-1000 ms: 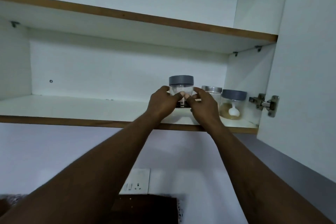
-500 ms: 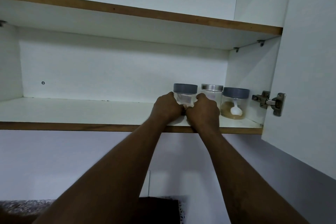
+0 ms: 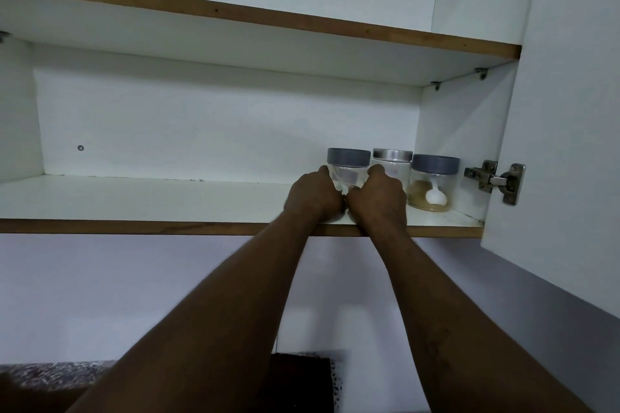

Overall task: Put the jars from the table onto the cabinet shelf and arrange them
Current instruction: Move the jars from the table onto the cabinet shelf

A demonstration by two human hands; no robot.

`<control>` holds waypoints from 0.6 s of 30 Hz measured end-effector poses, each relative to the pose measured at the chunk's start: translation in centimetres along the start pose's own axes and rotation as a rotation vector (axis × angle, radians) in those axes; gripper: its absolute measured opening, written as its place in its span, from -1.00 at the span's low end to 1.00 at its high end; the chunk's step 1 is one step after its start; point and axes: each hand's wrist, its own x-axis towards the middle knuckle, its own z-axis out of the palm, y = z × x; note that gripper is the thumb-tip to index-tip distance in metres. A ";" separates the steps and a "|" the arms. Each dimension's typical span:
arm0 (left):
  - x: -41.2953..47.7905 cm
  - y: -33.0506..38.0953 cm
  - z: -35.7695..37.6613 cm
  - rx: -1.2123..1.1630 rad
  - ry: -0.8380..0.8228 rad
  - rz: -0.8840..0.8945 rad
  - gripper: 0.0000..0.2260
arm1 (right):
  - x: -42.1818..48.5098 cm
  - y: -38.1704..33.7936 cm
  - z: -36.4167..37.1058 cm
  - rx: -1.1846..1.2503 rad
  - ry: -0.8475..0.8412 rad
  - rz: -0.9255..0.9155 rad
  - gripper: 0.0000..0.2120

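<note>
Three jars stand in a row at the right end of the lower cabinet shelf (image 3: 134,201). The leftmost is a clear jar with a grey lid (image 3: 348,161); my left hand (image 3: 313,198) and my right hand (image 3: 377,199) grip it from either side, and their knuckles hide its lower half. Behind my right hand stands a jar with a silver lid (image 3: 392,159). Furthest right is a grey-lidded jar (image 3: 434,183) that holds brown powder and a white scoop.
The open cabinet door (image 3: 567,144) hangs at the right, with its metal hinge (image 3: 495,179) close to the rightmost jar. An upper shelf (image 3: 255,18) runs above. The left part of the lower shelf is bare white board. A speckled countertop (image 3: 53,375) lies far below.
Both hands have carried the grey-lidded clear jar back and to the right, and it now stands beside the silver-lidded jar. The view has tilted slightly.
</note>
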 end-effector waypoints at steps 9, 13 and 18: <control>-1.6 -0.1 -0.6 0.027 0.016 -0.051 -0.59 | -0.5 0.0 0.1 0.058 0.116 0.024 -0.63; -5.0 -0.3 -2.7 0.034 0.071 -0.062 -0.57 | -2.6 -0.2 -0.7 0.183 0.263 -0.097 -0.95; -14.3 -2.3 -3.7 -0.205 0.266 0.181 -0.63 | -11.0 -0.1 0.7 0.424 0.266 -0.383 -0.91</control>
